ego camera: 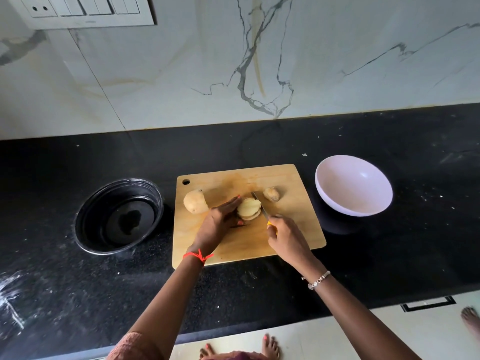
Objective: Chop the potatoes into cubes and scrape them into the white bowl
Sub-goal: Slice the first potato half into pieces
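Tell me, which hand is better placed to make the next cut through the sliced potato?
The right hand: it grips the knife, whose blade lies beside the sliced potato. The left hand holds that stack steady.

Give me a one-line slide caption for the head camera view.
Left hand holds a sliced potato on the wooden board, right hand holds a yellow-handled knife beside it; white bowl empty.
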